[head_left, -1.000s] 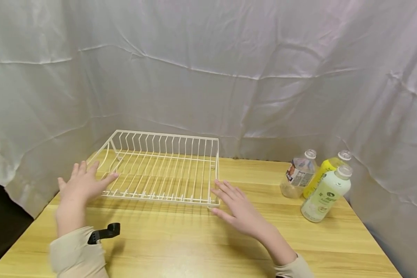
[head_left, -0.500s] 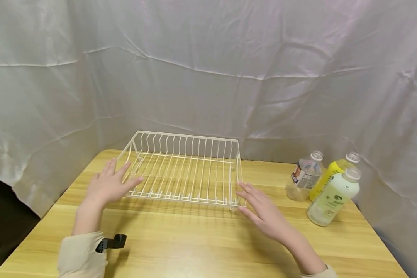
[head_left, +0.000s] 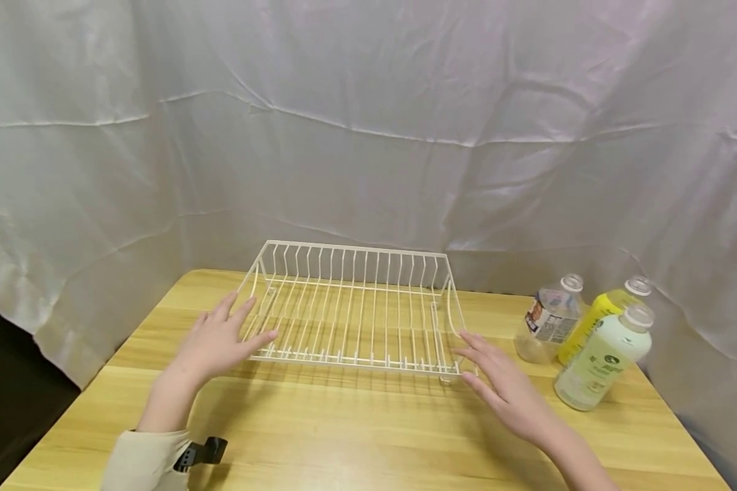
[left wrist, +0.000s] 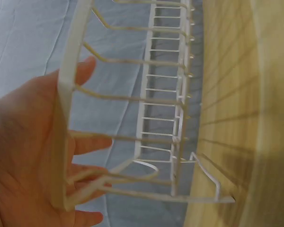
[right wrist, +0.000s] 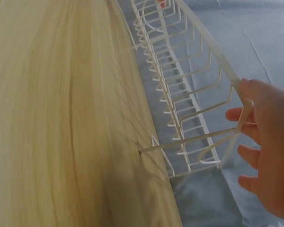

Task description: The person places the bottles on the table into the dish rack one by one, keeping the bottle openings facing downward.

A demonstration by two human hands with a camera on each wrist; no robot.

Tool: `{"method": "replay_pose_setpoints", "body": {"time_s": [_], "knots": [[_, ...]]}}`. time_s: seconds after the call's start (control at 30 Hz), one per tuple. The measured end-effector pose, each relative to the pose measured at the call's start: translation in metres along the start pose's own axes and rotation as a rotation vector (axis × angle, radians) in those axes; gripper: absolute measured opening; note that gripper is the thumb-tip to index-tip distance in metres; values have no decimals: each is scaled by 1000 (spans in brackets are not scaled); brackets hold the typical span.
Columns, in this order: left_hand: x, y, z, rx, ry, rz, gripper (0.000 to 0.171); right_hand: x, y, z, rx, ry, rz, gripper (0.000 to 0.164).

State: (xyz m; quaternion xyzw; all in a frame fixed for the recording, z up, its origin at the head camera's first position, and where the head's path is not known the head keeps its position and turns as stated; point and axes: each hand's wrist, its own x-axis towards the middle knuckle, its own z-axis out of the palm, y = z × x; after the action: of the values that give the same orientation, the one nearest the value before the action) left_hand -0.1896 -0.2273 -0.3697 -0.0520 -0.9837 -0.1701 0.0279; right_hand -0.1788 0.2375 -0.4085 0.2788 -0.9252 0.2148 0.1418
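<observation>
A white wire dish rack [head_left: 356, 248] rests on the wooden table between my two hands. At its left end my left hand [head_left: 213, 346] lies with spread, mostly straight fingers, the thumb near the front edge. In the left wrist view, that hand [left wrist: 23, 142] is against the rack's rim [left wrist: 70, 52], fingers showing past the wires. My right hand [head_left: 511, 392] touches the front right corner with extended fingers. The right wrist view shows the right hand [right wrist: 277, 146] against the rim [right wrist: 212, 43], fingertips at the corner.
Three capped bottles stand on the right of the table [head_left: 356, 436]: a clear one [head_left: 551, 320], a yellow one [head_left: 602, 314] and a pale green one [head_left: 608, 358]. A grey curtain [head_left: 356, 123] hangs behind and along the sides.
The dish rack has slid to the right along the table, both hands moving with it. The bottles have shifted slightly in view, along with the camera.
</observation>
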Motion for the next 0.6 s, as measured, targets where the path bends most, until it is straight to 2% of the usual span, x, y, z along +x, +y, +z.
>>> {"method": "replay_pose_setpoints", "body": {"time_s": [0.23,0.4,0.6], "knots": [[4,10,14,-42,40,51,84,-11,17,-9,89,50,6,37],[6,24,23,-69,50,45,81,-19,26,-14,146,87,21,37],[10,41,31,-65,39,30,84,-29,37,-15,180,122,85,37]]}}
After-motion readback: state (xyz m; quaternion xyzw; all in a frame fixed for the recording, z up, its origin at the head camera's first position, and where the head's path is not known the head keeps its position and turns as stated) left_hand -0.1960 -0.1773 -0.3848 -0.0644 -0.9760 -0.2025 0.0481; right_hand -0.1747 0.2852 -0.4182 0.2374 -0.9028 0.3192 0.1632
